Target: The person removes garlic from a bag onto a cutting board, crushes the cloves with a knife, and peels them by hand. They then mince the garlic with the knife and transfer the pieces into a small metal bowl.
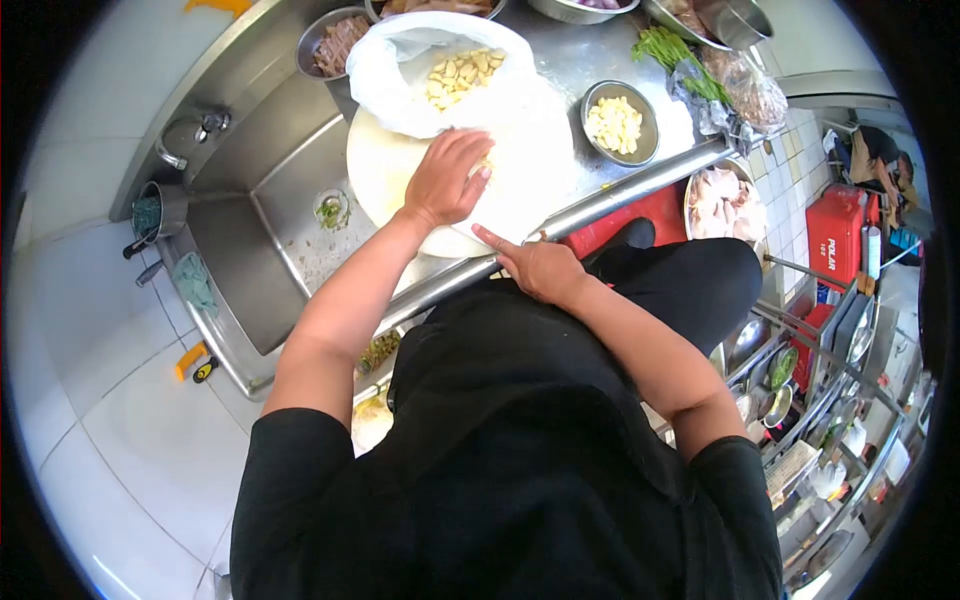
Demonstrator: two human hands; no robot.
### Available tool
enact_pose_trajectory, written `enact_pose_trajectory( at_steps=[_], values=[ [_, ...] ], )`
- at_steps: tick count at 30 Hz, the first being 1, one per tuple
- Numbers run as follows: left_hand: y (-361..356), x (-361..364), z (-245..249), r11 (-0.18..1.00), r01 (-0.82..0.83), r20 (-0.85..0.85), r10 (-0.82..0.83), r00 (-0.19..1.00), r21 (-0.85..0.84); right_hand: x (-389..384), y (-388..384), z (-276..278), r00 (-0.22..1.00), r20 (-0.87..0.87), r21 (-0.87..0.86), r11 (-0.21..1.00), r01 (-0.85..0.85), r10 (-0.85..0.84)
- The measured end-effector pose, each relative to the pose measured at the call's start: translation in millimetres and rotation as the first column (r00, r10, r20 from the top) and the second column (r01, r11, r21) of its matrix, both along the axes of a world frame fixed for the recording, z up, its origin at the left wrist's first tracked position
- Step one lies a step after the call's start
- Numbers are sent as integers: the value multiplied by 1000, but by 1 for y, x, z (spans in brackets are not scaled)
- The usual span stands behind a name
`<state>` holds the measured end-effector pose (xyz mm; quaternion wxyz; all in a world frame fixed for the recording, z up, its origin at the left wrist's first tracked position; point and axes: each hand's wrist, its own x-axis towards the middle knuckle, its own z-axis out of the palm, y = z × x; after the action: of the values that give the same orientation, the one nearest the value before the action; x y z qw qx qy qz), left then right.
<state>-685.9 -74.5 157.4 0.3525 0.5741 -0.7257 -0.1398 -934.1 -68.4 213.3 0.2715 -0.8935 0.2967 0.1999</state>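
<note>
My left hand (450, 180) lies palm down on the round white cutting board (530, 140), fingers curled over a pale garlic clove that peeks out at the fingertips. A white plastic bag (400, 70) holding peeled garlic cloves (460, 75) lies open on the board's far side. My right hand (535, 265) rests at the board's near edge by the steel counter rim (620, 190). Its index finger is stretched out toward the board and the other fingers are curled. Whether it holds anything is hidden.
A steel bowl of chopped garlic (618, 125) stands right of the board. A sink (290, 220) with a tap (190, 135) lies to the left. Greens (680, 55), metal bowls and a bowl of raw chicken (722, 200) line the right. A red cooler (835, 230) stands on the floor.
</note>
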Motion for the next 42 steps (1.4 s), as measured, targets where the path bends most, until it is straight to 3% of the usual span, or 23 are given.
enact_pose_trajectory(
  at_steps=[4,6,8,11,15,23,26,27,29,32,35,42],
  values=[
    [4,6,21,996,18,-121,-29,992,-87,-15,-6,12,987,150,1,998,61,-60],
    [7,11,41,970,-139,-258,85,962,-200,-24,-7,27,977,173,47,991,122,-128],
    [9,30,58,927,-326,-418,227,879,-183,-33,-9,40,963,190,53,982,183,-190],
    [29,59,43,902,-416,-347,428,835,112,-44,-11,50,959,168,48,974,223,-228],
    [63,42,23,880,-230,-36,269,963,415,-61,-2,31,919,262,59,955,291,-296],
    [55,6,13,879,-221,-77,277,958,422,-72,-4,24,820,254,147,858,492,-514],
    [34,2,18,896,-256,-73,301,951,364,-84,0,-18,676,462,179,807,562,-573],
    [28,1,15,919,-256,-68,289,955,301,-80,-2,-1,646,340,365,729,579,-684],
    [14,-4,6,947,-225,-57,243,968,228,-68,-6,52,586,38,665,458,590,-809],
    [-4,-10,1,953,-170,-22,182,983,252,-70,-6,47,523,12,759,348,551,-852],
    [-12,-14,13,925,-164,35,161,986,344,-69,5,32,464,196,708,452,543,-864],
    [-16,-8,5,943,-116,206,53,977,312,-70,1,51,460,47,751,335,569,-887]
  ],
)
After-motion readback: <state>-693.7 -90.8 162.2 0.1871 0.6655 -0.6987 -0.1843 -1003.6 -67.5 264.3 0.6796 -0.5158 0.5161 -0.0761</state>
